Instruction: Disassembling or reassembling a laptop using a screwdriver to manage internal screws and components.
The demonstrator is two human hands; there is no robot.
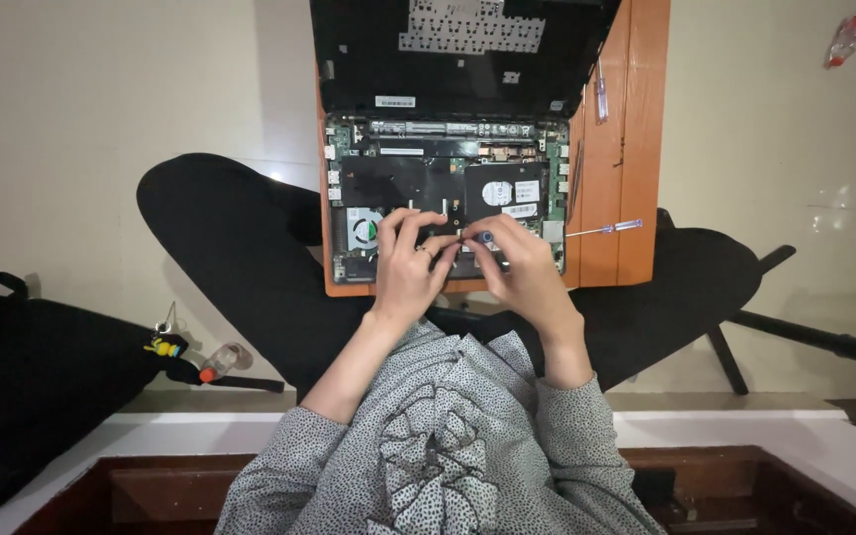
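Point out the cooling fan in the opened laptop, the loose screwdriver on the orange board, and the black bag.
cooling fan (pixel 362 229): head view, on its round hub.
screwdriver (pixel 606 228): head view, on its shaft.
black bag (pixel 32 386): head view, on its body.

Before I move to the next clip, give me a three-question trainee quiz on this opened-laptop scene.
1. True or false: both hands, left hand and right hand, are over the near edge of the opened laptop.
2. Where does the loose screwdriver lie? A) on the orange board, right of the laptop; B) on the black bag; C) inside the laptop.
3. Fill in: the round cooling fan sits just to the ____ of the left hand, as the picture shows it.

Key: 1 true; 2 A; 3 left.
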